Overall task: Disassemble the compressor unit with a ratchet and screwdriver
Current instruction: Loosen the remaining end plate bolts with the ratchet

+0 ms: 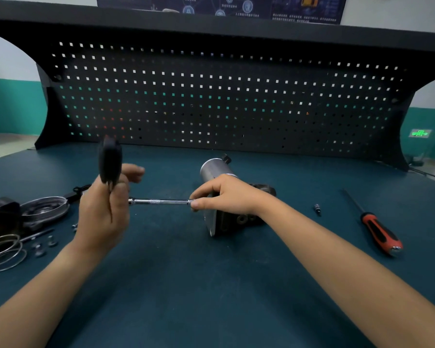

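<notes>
Step in hand: the person is working a fastener on the compressor's end face with the ratchet; whether it is coming loose cannot be told.
Left hand: the left hand (103, 209) is gripping the ratchet (109, 162), fingers curled round its black handle, which is standing upright and blurred.
Extension bar: the extension bar (158, 201) is running level from the ratchet head across to the compressor.
Right hand: the right hand (226, 194) is pinching the bar's far end between thumb and fingertips, steadying it against the flat plate.
Compressor unit: the compressor unit (215, 169) is lying on its side on the tabletop (186, 285), partly hidden under the right hand.
Screwdriver: the screwdriver (379, 232) is lying untouched, well apart to the right, with a small bit (317, 209) near it.
Removed parts: a round plate (45, 209), rings (5, 252) and loose bolts (44, 246) are sitting at the left edge, suggesting disassembly is partway along.
Next move: it is probably calling for swinging the handle while keeping the socket square on the bolt; a tilted bar is risking a slip.
</notes>
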Demonstrator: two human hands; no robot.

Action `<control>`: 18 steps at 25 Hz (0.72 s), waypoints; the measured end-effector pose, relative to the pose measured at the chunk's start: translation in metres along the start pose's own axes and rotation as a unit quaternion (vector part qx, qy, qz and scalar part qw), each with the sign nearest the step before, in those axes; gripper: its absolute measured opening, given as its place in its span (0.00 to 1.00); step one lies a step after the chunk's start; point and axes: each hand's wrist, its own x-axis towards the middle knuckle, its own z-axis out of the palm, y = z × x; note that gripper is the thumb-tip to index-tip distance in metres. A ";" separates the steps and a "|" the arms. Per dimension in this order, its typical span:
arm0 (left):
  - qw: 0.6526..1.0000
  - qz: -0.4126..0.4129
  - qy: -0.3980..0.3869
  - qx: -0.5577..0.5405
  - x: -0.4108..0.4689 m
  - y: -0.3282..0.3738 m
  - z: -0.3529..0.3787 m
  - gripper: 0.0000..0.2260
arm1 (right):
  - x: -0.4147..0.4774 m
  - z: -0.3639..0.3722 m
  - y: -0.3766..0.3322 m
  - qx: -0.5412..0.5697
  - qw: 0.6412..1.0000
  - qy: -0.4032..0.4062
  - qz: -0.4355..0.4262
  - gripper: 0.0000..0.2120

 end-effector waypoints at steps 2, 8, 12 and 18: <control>0.989 -0.137 0.040 -0.023 0.002 0.003 0.005 0.13 | 0.000 0.001 0.000 -0.021 1.000 0.007 0.000 0.10; 0.804 -0.569 0.029 -0.170 0.009 -0.013 0.012 0.14 | 0.004 0.008 -0.003 -0.151 0.989 0.003 -0.011 0.10; 0.913 -0.404 0.036 -0.040 -0.004 -0.013 0.017 0.20 | 0.004 0.007 -0.006 -0.142 0.990 -0.017 -0.006 0.10; 0.991 -0.130 0.036 -0.024 0.000 0.006 0.006 0.13 | 0.002 0.002 -0.004 -0.037 0.999 -0.006 0.026 0.09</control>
